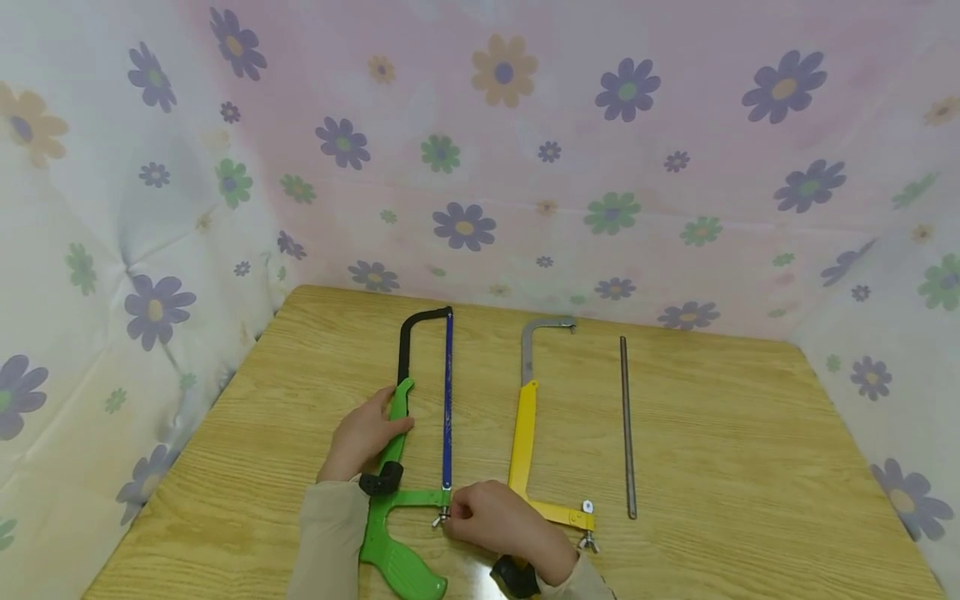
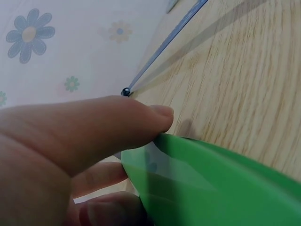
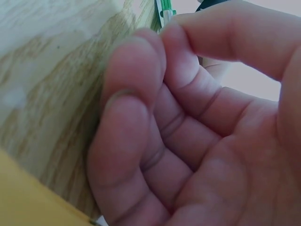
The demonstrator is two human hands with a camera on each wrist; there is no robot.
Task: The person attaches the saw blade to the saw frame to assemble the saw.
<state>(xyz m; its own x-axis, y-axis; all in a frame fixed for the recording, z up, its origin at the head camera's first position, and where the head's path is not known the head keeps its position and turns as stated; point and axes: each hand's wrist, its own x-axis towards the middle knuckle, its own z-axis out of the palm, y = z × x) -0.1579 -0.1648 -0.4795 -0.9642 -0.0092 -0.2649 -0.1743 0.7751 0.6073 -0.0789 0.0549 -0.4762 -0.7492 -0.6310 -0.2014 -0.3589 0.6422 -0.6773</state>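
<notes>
A hacksaw with a green frame (image 1: 405, 568) and black front arm lies on the wooden table, a blue blade (image 1: 448, 400) fitted along its right side. My left hand (image 1: 362, 433) grips the upper green part of the frame, thumb on the inner side, fingers round the outer edge. At the blade's near end, my right hand (image 1: 498, 518) pinches the wing nut (image 1: 437, 522) between thumb and index finger, its other fingers curled. The fingertips partly hide the nut. In the left wrist view the green frame (image 2: 202, 174) sits under the thumb.
A second hacksaw with a yellow frame (image 1: 524, 433) lies to the right without a blade, partly behind my right hand; it has its own wing nut (image 1: 589, 543). Farther right is a loose grey blade (image 1: 627, 429). Flowered cloth (image 1: 502, 225) surrounds the table's back and sides.
</notes>
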